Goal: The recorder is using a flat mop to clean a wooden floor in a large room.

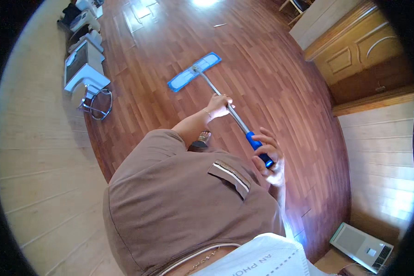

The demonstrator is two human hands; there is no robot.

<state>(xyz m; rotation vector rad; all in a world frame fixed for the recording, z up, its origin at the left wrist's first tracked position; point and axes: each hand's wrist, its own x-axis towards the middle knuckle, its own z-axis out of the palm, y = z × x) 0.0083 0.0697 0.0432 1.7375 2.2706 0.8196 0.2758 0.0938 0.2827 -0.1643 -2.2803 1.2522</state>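
We have the mop (225, 106) in both hands. Left hand (218, 106) is wrapped round the bare metal shaft, midway. Right hand (269, 158) is closed on the blue grip at the top end. Blue flat pad (194, 71) lies on the wood floor (271, 69), ahead and a little left of us, well out from our foot (203, 137).

Risks, as we judge them: a wire stool (96, 103) and white appliances (83, 64) line the left wall, near the pad, so a wide sweep left could knock them. Floor shines under the light; if wet, our sandalled foot could slip.
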